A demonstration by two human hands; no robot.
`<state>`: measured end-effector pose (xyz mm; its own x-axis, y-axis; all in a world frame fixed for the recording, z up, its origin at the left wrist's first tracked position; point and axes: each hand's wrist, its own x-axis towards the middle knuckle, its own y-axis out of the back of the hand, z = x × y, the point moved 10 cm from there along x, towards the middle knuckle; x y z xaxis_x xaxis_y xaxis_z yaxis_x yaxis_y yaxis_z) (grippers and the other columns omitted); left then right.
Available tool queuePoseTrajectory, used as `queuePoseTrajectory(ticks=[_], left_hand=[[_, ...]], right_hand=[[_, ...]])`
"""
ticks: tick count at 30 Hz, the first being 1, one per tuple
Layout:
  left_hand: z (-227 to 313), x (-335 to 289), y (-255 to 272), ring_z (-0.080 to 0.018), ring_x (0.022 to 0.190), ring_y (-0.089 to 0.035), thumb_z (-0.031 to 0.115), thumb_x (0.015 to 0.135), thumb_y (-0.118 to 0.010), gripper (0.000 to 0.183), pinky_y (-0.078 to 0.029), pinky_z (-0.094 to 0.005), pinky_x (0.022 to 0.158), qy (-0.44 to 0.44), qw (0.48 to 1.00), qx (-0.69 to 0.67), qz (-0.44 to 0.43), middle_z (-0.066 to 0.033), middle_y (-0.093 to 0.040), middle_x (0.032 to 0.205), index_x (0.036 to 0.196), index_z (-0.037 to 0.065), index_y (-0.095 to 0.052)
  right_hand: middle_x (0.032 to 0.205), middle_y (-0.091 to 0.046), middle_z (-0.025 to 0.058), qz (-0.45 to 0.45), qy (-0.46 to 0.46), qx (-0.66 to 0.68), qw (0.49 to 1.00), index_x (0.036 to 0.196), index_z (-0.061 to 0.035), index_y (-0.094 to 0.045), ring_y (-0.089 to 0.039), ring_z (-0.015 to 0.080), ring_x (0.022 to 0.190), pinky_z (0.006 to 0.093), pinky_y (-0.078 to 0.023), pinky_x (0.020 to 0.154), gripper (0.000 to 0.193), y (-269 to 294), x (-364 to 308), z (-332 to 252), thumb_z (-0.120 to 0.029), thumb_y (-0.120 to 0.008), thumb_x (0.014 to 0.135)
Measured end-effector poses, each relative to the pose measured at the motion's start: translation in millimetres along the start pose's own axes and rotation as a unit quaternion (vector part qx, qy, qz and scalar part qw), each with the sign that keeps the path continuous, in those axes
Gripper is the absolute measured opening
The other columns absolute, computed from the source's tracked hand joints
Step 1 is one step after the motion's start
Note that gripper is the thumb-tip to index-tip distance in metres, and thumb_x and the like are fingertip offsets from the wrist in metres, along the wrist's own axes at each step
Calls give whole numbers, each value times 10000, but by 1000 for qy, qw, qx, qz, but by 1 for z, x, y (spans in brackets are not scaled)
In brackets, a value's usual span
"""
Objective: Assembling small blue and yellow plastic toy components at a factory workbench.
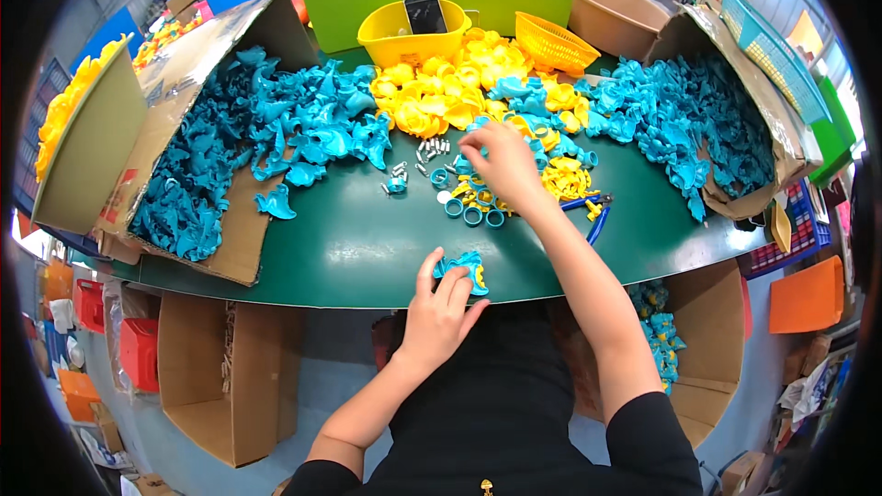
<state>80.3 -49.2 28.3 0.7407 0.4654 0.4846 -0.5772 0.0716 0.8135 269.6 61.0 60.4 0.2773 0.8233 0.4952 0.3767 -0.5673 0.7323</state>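
Near the table's front edge, my left hand (435,317) is closed on a teal plastic part (473,266) with a bit of yellow at its right side, holding it against the green tabletop. Farther out, my right hand (501,163) is bent down over the middle heap, fingers pinched together; whatever is between them is hidden. Just below that hand lie small yellow parts (475,195) and several teal rings (472,216). To its left are small silvery cylinders (430,149) and another teal ring (396,185). Blue-handled pliers (597,223) rest to its right.
Tipped cardboard boxes spill teal shells at the left (248,257) and right (797,119). Yellow cup-like parts (432,96) are heaped at the back, before a yellow tub (377,37) with a phone (425,13) and a yellow basket (556,41). Open cartons (207,358) stand below the table.
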Motion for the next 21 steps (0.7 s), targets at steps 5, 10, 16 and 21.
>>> queuePoseTrajectory(ticks=[5, 10, 16, 21], left_hand=[[-12, -1, -12, -430, 1274, -468, 120, 742, -826, 304, -441, -503, 1007, 15, 997, -72, 37, -111, -651, 1061, 967, 23, -645], [-19, -6, -14, -425, 1268, -479, 131, 735, -830, 254, -522, -452, 914, 1, 995, -76, 63, -100, -668, 1026, 903, 20, -676], [-19, -6, -11, -422, 1269, -482, 138, 742, -832, 263, -562, -401, 813, -6, 994, -74, 80, -93, -674, 1033, 928, 26, -683], [-21, -6, -10, -398, 1259, -500, 153, 763, -812, 251, -552, -374, 794, -17, 994, -73, 81, -91, -659, 1030, 907, 22, -654]], right_hand=[[851, -690, 88, -54, -60, -246, 966, 826, -128, -780, -574, 300, 1015, 461, -431, 859, 208, -63, 41, 11, -327, -766, 768], [912, -688, 66, -36, -17, -292, 956, 828, -124, -773, -550, 272, 1051, 447, -383, 896, 183, -68, 21, -8, -292, -767, 755], [925, -653, 36, 4, 72, -226, 971, 860, -141, -699, -545, 262, 1066, 440, -367, 924, 109, -52, -14, -28, -177, -746, 769], [851, -668, 68, 11, 15, 56, 998, 920, -50, -665, -634, 230, 812, 350, -493, 753, 75, -1, -26, -32, -104, -701, 881]])
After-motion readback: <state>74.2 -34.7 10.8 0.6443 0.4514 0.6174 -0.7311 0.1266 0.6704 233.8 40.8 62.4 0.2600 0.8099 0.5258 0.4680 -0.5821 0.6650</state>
